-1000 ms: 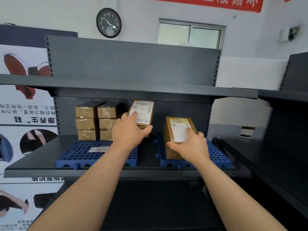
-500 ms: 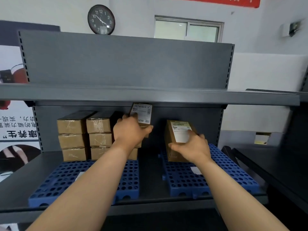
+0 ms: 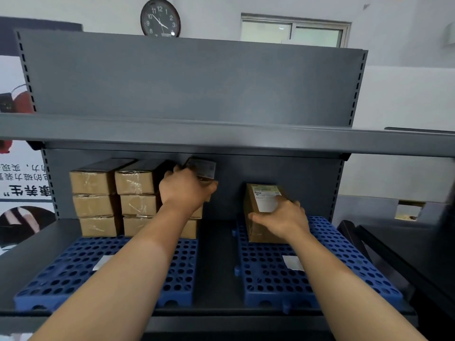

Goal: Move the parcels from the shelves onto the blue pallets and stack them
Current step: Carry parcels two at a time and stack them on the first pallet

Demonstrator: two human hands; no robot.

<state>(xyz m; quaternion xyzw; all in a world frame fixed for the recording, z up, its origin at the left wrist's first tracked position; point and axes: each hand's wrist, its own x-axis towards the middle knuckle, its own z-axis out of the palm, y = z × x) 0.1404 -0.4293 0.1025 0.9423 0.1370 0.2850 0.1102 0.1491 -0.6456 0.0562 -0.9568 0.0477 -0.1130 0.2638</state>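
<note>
On the grey shelf (image 3: 216,267), the left blue pallet (image 3: 73,264) carries stacked brown parcels (image 3: 115,198) along its back edge: two columns of three in plain sight, with more boxes partly hidden behind the left forearm. The left hand (image 3: 186,188) is closed around a labelled parcel (image 3: 203,168) held up just beside the top of the second column, close under the upper shelf (image 3: 221,136) (its label is blurred and unreadable). A bare strip of shelf separates the two pallets. On the right blue pallet (image 3: 344,267), the right hand (image 3: 283,220) grips a second labelled parcel (image 3: 261,207), fingers wrapped over its top and side; this box stands near the pallet's back left corner, its base seeming to touch the pallet. A white slip (image 3: 293,263) lies on the pallet nearer the front edge.
</note>
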